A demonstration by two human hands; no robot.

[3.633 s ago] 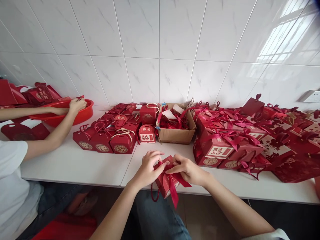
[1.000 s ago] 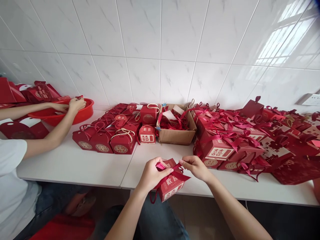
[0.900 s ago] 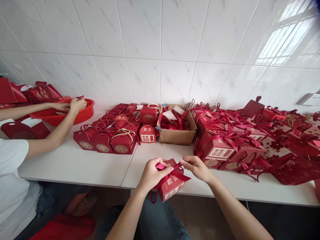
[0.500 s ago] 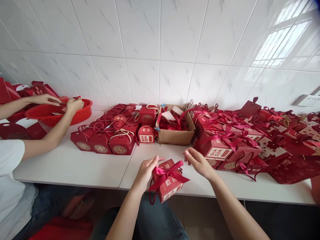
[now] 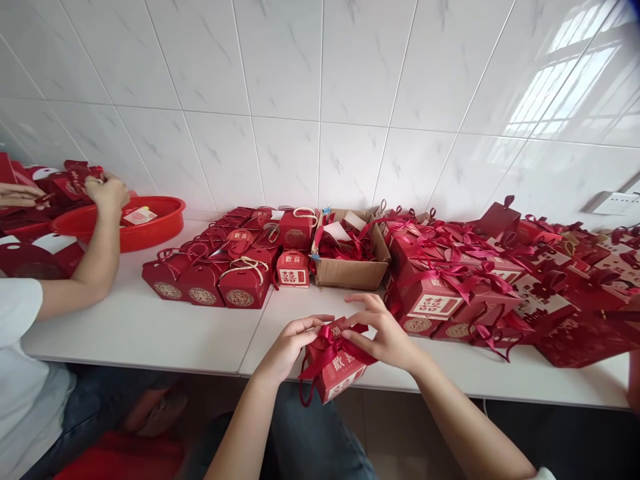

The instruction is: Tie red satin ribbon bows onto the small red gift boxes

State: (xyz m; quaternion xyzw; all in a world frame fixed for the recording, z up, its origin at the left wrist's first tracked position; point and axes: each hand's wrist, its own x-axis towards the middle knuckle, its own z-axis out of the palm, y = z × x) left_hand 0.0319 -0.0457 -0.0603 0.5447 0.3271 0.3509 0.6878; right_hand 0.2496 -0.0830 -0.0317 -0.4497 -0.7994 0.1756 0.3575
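Over the table's front edge, a small red gift box (image 5: 339, 375) with printed characters is held by my left hand (image 5: 289, 345), its fingers closed around the left side. A magenta ribbon bow (image 5: 327, 337) is tied across the box's top. My right hand (image 5: 384, 335) is at the bow's right loop, thumb and a finger pinching the ribbon while the other fingers stretch out above. A dark red cord handle (image 5: 306, 390) hangs at the box's left. The underside of the box is hidden.
A cardboard box (image 5: 350, 274) of ribbons stands against the tiled wall. Red boxes with rope handles (image 5: 243, 291) are left of it; ribboned boxes (image 5: 434, 298) are stacked right. A co-worker's arm (image 5: 97, 267) reaches over a red basin (image 5: 167, 230) on the white table (image 5: 165, 333).
My right hand has moved left from beside the box onto the bow. My left fingers have shifted onto the box's top edge. The co-worker's hands moved left, away from the basin's middle.
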